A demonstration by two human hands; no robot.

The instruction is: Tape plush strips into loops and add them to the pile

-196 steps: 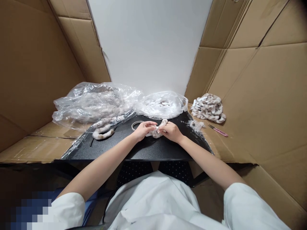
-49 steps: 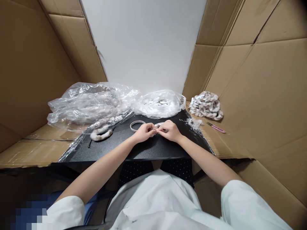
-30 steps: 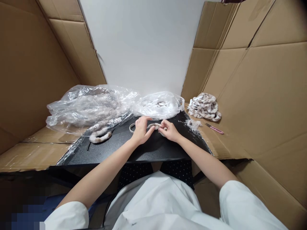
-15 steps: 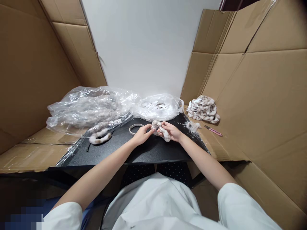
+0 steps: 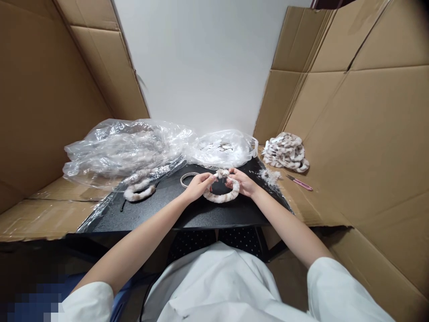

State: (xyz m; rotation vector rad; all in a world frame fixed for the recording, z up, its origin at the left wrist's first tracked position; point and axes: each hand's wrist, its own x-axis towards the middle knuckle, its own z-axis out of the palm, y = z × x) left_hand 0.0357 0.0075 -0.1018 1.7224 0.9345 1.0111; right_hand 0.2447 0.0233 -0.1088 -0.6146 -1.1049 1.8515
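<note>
Both hands (image 5: 223,184) (fingers curled) together.

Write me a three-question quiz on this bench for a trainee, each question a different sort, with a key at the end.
1. Multiple choice: what do the left hand and the right hand hold between them?
A) a clear plastic bag
B) a fluffy ring
C) a black cord

2. True or false: the pink-handled snips lie on the cardboard, to the right of the black tabletop.

3. Fill in the blank: the thin pale hoop is partly hidden by the ____ hand.

Key: 1. B; 2. true; 3. left
</note>
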